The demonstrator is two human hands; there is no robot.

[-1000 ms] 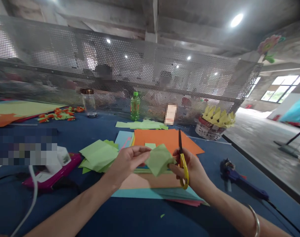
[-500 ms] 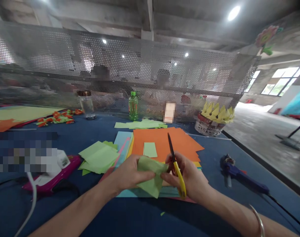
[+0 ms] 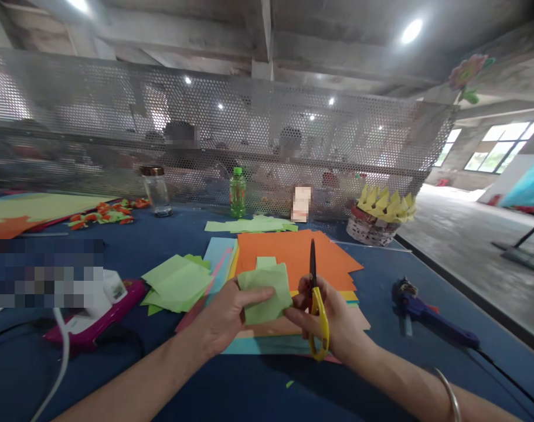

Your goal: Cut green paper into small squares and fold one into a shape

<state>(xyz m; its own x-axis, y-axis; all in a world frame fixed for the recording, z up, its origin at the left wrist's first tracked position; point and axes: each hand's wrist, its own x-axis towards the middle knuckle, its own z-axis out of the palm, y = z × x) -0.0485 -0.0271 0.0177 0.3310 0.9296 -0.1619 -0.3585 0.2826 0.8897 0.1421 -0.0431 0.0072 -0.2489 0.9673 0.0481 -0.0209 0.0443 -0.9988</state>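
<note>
Between my hands is a light green sheet of paper (image 3: 267, 302), its face turned toward me. My left hand (image 3: 227, 313) is closed on its left side, thumb lying across the front. The fingertips of my right hand (image 3: 326, 319) pinch its lower right corner. Yellow-handled scissors (image 3: 320, 325) hang in that same right hand, dark blades pointing up and away. Beneath are orange sheets (image 3: 302, 249) stacked over other coloured paper. A small green rectangle (image 3: 265, 261) on the orange is partly covered by the held sheet.
Green sheets (image 3: 176, 281) lie left of the stack, green strips (image 3: 249, 224) behind it. A magenta-and-white power strip (image 3: 95, 313) is at left, a blue glue gun (image 3: 438, 319) at right. Along the back stand a glass jar (image 3: 158, 193), a green bottle (image 3: 237, 193) and a basket (image 3: 372, 225).
The green paper has gone from bent and folded to nearly flat, facing me. The scissors have turned slightly more upright in my right hand.
</note>
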